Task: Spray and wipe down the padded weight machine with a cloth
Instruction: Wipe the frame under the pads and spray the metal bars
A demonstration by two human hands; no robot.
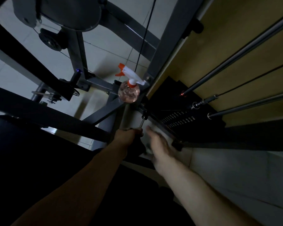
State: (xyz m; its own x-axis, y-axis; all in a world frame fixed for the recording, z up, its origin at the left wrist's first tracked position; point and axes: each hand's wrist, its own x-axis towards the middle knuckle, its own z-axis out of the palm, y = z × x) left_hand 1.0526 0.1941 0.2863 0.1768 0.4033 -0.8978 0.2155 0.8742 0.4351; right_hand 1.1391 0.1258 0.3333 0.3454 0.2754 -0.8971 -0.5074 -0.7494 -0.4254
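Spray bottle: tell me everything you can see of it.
The spray bottle has a round, clear, plastic-looking body with pinkish contents, an orange collar, and a white head with an orange nozzle and trigger. It stands upright on a grey frame bar of the machine, nozzle aimed away from the person. Neither the left hand nor the right hand touches it.

I see both bare forearms reaching forward and down from the bottom of my view, drawing close together at the wrists. My left hand (128,136) is fisted, its fingers curled round a thin metal rod (142,122). My right hand (158,141), just beside it, is blurred and lies flat with fingers stretched forward.
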